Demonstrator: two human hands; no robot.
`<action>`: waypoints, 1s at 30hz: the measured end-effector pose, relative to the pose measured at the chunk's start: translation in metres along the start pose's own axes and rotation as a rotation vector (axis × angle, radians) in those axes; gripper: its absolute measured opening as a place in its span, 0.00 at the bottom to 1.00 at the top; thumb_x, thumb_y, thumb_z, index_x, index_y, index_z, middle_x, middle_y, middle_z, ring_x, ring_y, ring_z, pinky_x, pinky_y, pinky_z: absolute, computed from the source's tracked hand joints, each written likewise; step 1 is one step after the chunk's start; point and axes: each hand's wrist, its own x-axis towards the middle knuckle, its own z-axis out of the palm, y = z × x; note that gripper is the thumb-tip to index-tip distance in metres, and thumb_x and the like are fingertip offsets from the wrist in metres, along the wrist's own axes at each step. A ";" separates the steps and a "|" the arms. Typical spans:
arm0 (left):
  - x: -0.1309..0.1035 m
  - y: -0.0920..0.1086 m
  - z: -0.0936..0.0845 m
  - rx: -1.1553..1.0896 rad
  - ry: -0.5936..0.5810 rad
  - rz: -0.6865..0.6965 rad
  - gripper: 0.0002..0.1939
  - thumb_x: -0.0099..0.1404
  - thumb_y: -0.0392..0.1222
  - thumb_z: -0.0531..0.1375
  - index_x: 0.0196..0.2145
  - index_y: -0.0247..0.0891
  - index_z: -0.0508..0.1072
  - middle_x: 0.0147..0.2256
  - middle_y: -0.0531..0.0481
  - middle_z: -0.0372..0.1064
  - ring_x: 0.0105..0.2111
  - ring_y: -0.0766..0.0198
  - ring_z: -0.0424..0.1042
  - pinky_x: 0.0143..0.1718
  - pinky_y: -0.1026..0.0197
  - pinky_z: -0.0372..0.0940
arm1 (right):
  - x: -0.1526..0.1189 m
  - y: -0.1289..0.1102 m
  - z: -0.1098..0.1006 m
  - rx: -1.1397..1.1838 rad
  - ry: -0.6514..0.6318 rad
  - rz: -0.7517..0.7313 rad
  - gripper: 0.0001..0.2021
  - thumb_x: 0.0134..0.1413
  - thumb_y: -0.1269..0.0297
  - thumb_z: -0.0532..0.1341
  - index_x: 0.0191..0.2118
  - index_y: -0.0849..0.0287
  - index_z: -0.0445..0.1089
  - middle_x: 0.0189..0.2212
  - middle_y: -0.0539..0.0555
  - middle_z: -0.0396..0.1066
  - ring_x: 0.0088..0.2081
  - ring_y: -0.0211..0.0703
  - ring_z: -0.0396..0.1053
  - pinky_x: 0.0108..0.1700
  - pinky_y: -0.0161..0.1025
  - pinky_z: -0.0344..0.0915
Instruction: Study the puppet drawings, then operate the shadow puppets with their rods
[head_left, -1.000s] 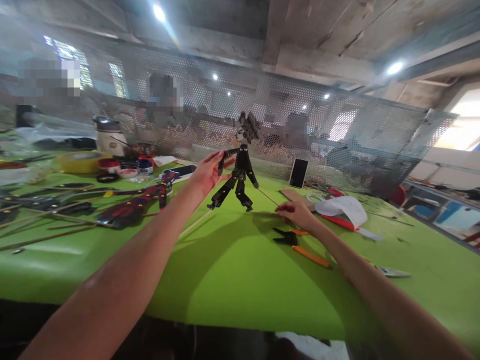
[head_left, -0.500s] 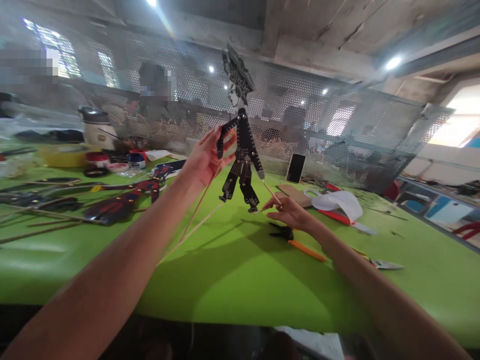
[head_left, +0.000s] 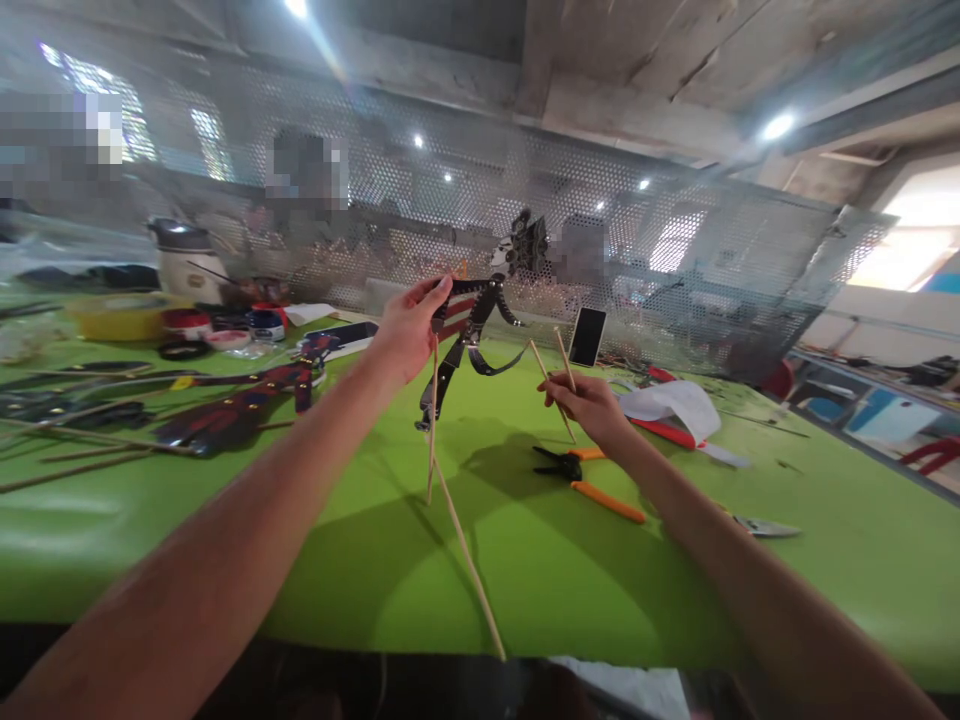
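Observation:
A jointed black shadow puppet [head_left: 486,305] with an ornate headdress and a pale face is held above the green table. My left hand [head_left: 412,328] is closed on its arm side, with the thumb on top and the other fingers partly hidden. One of its legs hangs down; the other is swung out to the right. Two thin wooden sticks [head_left: 471,560] slant below the puppet, one reaching the table's front edge. My right hand [head_left: 589,402] pinches thin control rods [head_left: 565,358] near the puppet's outstretched limbs. Just beneath that hand lie orange-handled pliers [head_left: 609,502].
More puppet pieces [head_left: 232,415] and sticks lie on the left of the green table [head_left: 600,610]. Paint jars [head_left: 264,324], a yellow container [head_left: 124,318] and a kettle-like jug [head_left: 186,262] stand behind. A phone [head_left: 587,336] leans against a perforated screen; white paper [head_left: 679,410] lies right.
The puppet has dropped and tilted, its head shifting right and one leg swinging outward. My right hand has risen slightly with the rods. The lower sticks have swung right.

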 end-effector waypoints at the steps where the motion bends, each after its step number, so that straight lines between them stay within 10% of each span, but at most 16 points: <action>1: 0.000 -0.002 -0.001 0.004 0.002 -0.007 0.13 0.63 0.44 0.66 0.43 0.37 0.74 0.42 0.45 0.77 0.46 0.54 0.77 0.45 0.54 0.75 | 0.000 0.000 -0.001 -0.004 -0.001 -0.006 0.16 0.52 0.51 0.61 0.29 0.60 0.75 0.24 0.54 0.71 0.25 0.38 0.59 0.27 0.35 0.55; 18: 0.011 -0.040 -0.036 0.173 0.171 -0.155 0.06 0.66 0.43 0.61 0.37 0.42 0.67 0.24 0.54 0.72 0.21 0.68 0.71 0.28 0.63 0.69 | 0.008 0.022 -0.018 -0.284 -0.097 0.032 0.09 0.38 0.64 0.67 0.30 0.61 0.76 0.18 0.45 0.58 0.22 0.35 0.55 0.27 0.35 0.50; 25: 0.008 -0.048 -0.058 0.303 0.053 -0.339 0.33 0.47 0.24 0.69 0.49 0.42 0.64 0.32 0.46 0.77 0.28 0.59 0.77 0.34 0.56 0.72 | 0.004 0.008 -0.027 0.039 -0.086 0.212 0.15 0.50 0.55 0.62 0.38 0.61 0.75 0.16 0.44 0.54 0.18 0.33 0.48 0.22 0.35 0.46; 30: 0.006 -0.063 -0.059 0.622 0.042 -0.361 0.28 0.44 0.25 0.71 0.42 0.41 0.70 0.22 0.52 0.73 0.20 0.60 0.73 0.23 0.62 0.67 | 0.006 0.013 -0.031 -0.030 -0.031 0.200 0.09 0.51 0.60 0.62 0.32 0.61 0.74 0.16 0.47 0.59 0.18 0.33 0.52 0.22 0.34 0.48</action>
